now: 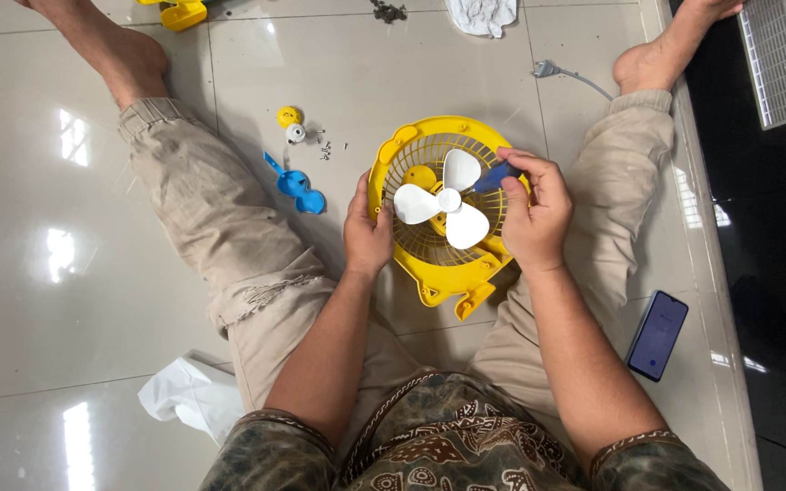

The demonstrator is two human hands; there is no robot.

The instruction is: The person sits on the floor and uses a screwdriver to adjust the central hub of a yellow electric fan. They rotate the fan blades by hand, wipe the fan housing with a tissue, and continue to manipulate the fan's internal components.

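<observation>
Bright, even indoor lighting from above. The glossy tiled floor (pixel 366 73) carries hard white glare patches along its left side and a smaller one near the top centre, with further streaks on the right beside the phone (pixel 657 335). Shadows are soft and short, falling just beneath the yellow fan housing (pixel 391 164) and the legs. Focus is sharp across the centre; the white blades (pixel 443 205) are crisp, without motion blur. Straight tile joints bend slightly toward the edges, showing mild wide-angle distortion.
</observation>
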